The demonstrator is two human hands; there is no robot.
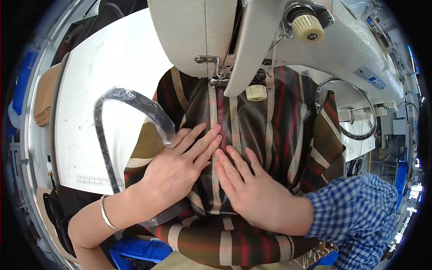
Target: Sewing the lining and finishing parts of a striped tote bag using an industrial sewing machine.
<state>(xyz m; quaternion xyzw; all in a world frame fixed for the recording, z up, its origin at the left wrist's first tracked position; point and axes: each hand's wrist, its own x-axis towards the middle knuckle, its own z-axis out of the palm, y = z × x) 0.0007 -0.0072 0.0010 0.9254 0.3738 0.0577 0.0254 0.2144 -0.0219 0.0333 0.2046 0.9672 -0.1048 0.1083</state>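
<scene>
A dark brown piece of striped fabric [252, 117], with cream and red stripes and a shiny surface, lies under the sewing machine head [193, 31]. My left hand [177, 157] rests flat on it, fingers stretched toward the presser foot [218, 81]. To its right, my right hand [249, 184] also lies flat, with the fingertips of both hands close together along a cream stripe. A black strap handle [102, 135], partly wrapped in clear plastic, arches up beside my left hand. The fabric's near part folds up in front of my wrists.
At the left is a white table top [112, 58] with a printed ruler scale. Another black looped handle [375, 112] hangs at the right by the machine. Cream tension knobs [308, 28] stick out from the machine. Blue plastic [141, 249] shows below the table's front.
</scene>
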